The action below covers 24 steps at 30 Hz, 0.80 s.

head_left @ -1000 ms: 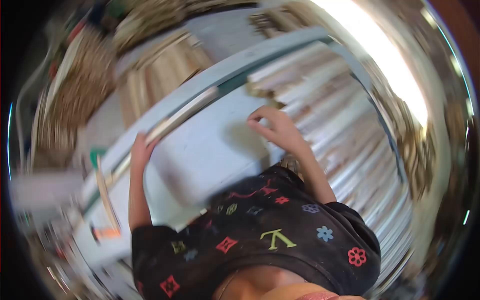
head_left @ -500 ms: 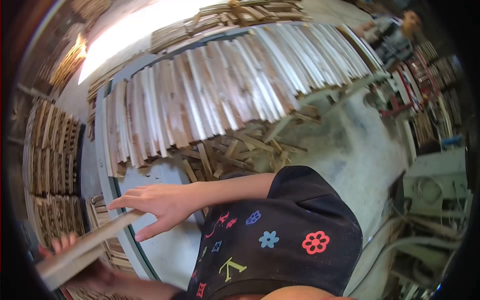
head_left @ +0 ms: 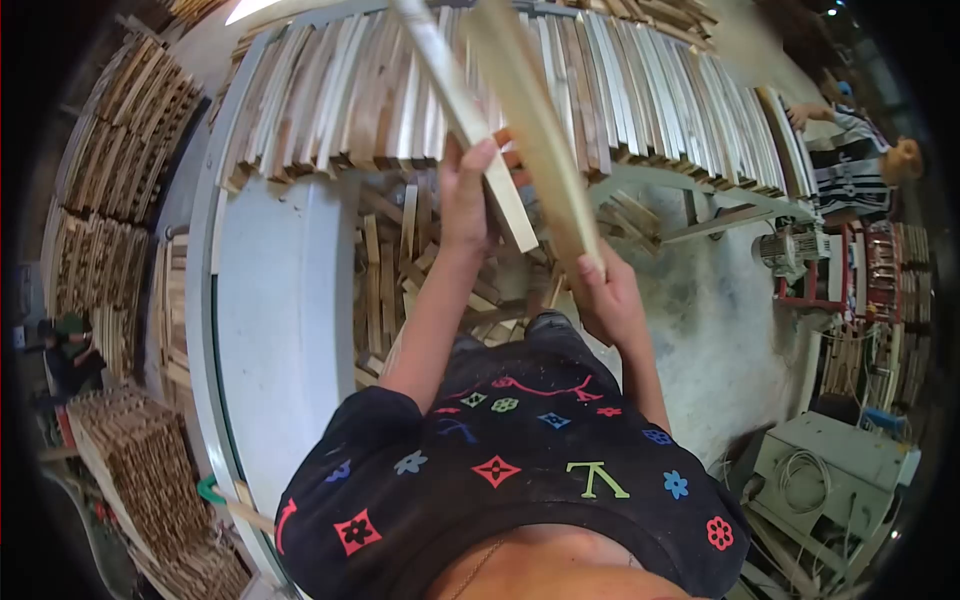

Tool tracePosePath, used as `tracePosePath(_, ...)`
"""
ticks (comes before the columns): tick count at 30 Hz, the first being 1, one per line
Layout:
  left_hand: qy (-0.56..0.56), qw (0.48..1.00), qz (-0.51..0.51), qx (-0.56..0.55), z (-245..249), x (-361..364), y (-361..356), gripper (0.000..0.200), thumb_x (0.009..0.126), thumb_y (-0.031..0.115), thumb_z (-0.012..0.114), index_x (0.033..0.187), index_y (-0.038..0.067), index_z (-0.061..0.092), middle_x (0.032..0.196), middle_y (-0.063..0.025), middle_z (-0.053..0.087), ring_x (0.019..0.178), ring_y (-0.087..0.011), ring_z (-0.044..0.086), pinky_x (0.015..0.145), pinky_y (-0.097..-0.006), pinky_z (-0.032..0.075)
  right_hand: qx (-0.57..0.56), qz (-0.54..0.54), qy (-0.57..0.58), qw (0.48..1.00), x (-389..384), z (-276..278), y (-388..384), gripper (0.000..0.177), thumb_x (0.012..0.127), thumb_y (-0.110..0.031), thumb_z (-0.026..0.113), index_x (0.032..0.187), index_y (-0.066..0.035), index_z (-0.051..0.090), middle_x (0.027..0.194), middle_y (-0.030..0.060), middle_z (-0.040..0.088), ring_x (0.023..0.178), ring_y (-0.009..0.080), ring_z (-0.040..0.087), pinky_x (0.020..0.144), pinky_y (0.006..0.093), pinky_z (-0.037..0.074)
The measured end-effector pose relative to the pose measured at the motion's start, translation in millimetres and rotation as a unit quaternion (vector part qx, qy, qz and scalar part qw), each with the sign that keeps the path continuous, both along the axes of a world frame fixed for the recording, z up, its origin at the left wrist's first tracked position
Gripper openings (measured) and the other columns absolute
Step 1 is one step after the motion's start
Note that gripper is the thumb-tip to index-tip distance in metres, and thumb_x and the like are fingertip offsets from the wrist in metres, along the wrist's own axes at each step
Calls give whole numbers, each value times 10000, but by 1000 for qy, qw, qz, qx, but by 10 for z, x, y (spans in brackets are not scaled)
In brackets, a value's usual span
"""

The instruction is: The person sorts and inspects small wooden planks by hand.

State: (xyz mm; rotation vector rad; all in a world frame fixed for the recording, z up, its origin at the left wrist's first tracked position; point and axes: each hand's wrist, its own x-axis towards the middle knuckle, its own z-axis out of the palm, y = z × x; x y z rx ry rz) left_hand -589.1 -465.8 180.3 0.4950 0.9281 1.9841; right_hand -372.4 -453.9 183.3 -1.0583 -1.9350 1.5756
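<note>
My left hand (head_left: 466, 195) is closed around a pale wooden strip (head_left: 465, 105), the thumb pressed on its near face. Fingertips of that hand show in the gap towards a second strip. That other wooden strip (head_left: 545, 140), blurred at its upper end, is gripped near its lower end by my right hand (head_left: 612, 295). Both strips point up and away over a long row of wooden strips (head_left: 400, 100) laid side by side. Below my hands lies a heap of offcuts (head_left: 400, 255) on the floor.
To the left runs a pale bench surface (head_left: 285, 300). Stacked wood (head_left: 130, 450) stands beyond it, with a person (head_left: 72, 360) nearby. At right are another person (head_left: 850, 160), a motor (head_left: 795, 250) on a red frame and a grey-green machine box (head_left: 830, 470).
My view has swung round from the left towards the row. Both hands have come in front of me. Where one strip showed in hand, two now show, one per hand.
</note>
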Motion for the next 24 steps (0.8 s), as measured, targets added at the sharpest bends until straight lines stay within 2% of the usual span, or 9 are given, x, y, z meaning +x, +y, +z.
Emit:
tracePosePath(3, -3, 999, -37, -3, -224, 853, 257, 826, 871, 379, 669, 1527, 60, 283, 1380, -305, 516, 1101, -358, 658, 973, -452, 539, -69, -26, 76, 994, 581, -234, 400, 456, 1049, -342, 527, 1320, 21, 584, 1034, 114, 673, 904, 178, 594, 849, 343, 503)
tracePosePath(4, 14, 998, -58, -7, -288, 1174, 352, 836, 856, 384, 686, 1517, 50, 299, 1374, -242, 527, 1172, -323, 618, 1032, -433, 490, -94, -31, 98, 990, 799, -317, 558, 445, 1058, -333, 514, 1320, 19, 583, 1047, 117, 667, 922, 177, 594, 862, 342, 498)
tracePosePath(7, 106, 992, -70, -16, -758, 2194, 794, 837, 852, 373, 726, 1487, 21, 309, 1359, -158, 526, 1263, -259, 539, 1090, -399, 420, 29, -60, 124, 990, 1395, -548, 1119, 431, 1067, -313, 494, 1319, 25, 581, 1152, 142, 642, 1026, 182, 592, 916, 347, 476)
tracePosePath(8, 132, 987, -94, -19, -897, 2550, 955, 869, 820, 385, 715, 1514, 46, 316, 1412, -136, 479, 1323, -237, 475, 1109, -384, 385, 54, -75, 130, 987, 1623, -607, 1329, 448, 1060, -332, 502, 1319, 22, 589, 1178, 179, 612, 1099, 242, 587, 968, 371, 454)
tracePosePath(11, 134, 979, -154, 2, -1324, 3563, 1416, 1050, 789, 570, 769, 1551, 78, 240, 1475, -110, 404, 1369, -240, 429, 1132, -394, 368, 200, -128, 21, 971, 2414, -532, 1796, 468, 1038, -372, 526, 1327, -12, 607, 1108, 193, 601, 1053, 326, 585, 954, 407, 462)
tracePosePath(12, 98, 973, -209, 1, -1293, 3762, 1614, 1080, 780, 593, 770, 1560, 98, 212, 1487, -101, 388, 1381, -243, 419, 1139, -400, 363, 247, -145, -60, 956, 2710, -642, 1972, 497, 1010, -429, 545, 1337, -63, 624, 1069, 203, 584, 1000, 367, 565, 924, 450, 454)
tracePosePath(14, -14, 952, -305, -29, -1216, 4337, 1708, 1141, 762, 641, 774, 1579, 139, 156, 1512, -84, 356, 1405, -250, 399, 1152, -414, 353, 236, -170, -111, 950, 3231, -634, 2067, 506, 1000, -449, 546, 1342, -86, 628, 1067, 194, 596, 982, 363, 564, 905, 466, 444)
tracePosePath(19, 11, 935, -348, -61, -1261, 4996, 2237, 1135, 775, 619, 779, 1584, 168, 121, 1545, -76, 320, 1439, -255, 362, 1155, -450, 363, 221, -174, -98, 955, 4009, -757, 2644, 504, 965, -462, 589, 1277, -72, 661, 1060, 181, 627, 974, 388, 587, 897, 487, 442)
tracePosePath(24, -25, 914, -402, -46, -1456, 5328, 2787, 1006, 877, 533, 717, 1587, 152, 117, 1563, -69, 298, 1447, -243, 338, 1158, -437, 342, 222, -230, -73, 945, 4284, -703, 3151, 664, 854, -445, 713, 1352, -43, 536, 1198, 236, 581, 1058, 434, 604, 906, 519, 494)
